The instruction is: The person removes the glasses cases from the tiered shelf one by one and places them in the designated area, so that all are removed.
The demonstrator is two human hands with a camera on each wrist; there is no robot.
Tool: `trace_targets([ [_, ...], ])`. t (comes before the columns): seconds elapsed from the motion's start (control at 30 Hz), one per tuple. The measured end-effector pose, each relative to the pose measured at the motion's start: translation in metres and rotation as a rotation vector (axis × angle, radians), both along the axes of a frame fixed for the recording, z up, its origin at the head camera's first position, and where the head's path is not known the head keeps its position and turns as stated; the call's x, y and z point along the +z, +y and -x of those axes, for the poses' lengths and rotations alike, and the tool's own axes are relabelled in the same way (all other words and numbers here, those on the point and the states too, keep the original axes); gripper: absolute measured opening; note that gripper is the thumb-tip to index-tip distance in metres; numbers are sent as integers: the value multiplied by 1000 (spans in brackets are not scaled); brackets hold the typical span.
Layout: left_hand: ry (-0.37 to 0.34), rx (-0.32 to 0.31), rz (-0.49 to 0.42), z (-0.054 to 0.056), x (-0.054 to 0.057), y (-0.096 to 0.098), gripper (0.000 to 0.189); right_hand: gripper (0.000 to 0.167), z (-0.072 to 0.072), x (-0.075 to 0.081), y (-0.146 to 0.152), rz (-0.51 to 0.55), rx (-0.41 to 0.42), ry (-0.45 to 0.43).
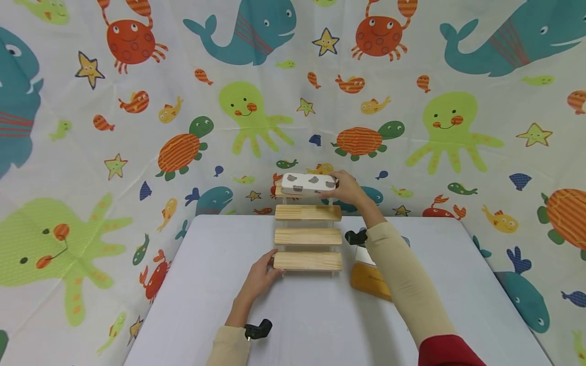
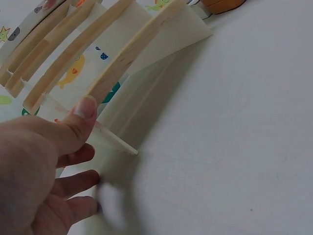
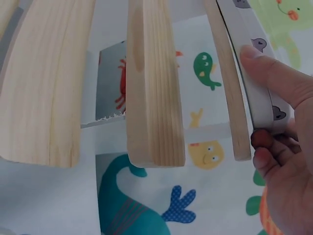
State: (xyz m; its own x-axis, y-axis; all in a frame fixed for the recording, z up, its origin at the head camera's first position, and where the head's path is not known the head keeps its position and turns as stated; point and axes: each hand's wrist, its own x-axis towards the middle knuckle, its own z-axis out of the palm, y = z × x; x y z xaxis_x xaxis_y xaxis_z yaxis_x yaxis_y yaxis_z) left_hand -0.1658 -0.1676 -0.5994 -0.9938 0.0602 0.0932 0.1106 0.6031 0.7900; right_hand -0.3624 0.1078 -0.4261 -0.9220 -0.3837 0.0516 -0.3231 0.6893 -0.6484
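A four-step display rack of pale wooden boards (image 1: 308,236) on thin translucent sides stands at the back of the table. On its top board lies a long white case with grey patches (image 1: 309,184), likely a glasses case. My right hand (image 1: 350,190) grips the case's right end; in the right wrist view the thumb (image 3: 259,61) is on its face and the fingertips curl at its end. With my left hand (image 1: 261,277) I hold the left end of the lowest board (image 2: 132,54), the thumb on the wood and the other fingers below, beside the side panel.
Right of the rack lie an orange-yellow case (image 1: 371,279) and a white item (image 1: 364,255), both partly hidden by my right sleeve (image 1: 403,274). A sea-animal cloth (image 1: 270,147) hangs close behind the rack. The white table (image 1: 183,305) extends on both sides.
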Motion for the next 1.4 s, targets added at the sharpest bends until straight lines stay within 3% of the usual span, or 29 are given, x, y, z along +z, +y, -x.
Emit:
trace_targets([
  [0.67, -7, 2, 5, -1, 4, 0, 69, 91, 1, 7, 5, 7, -6, 62],
  [1.4, 2, 3, -8, -2, 3, 2, 68, 83, -18, 18, 11, 68, 12, 114],
])
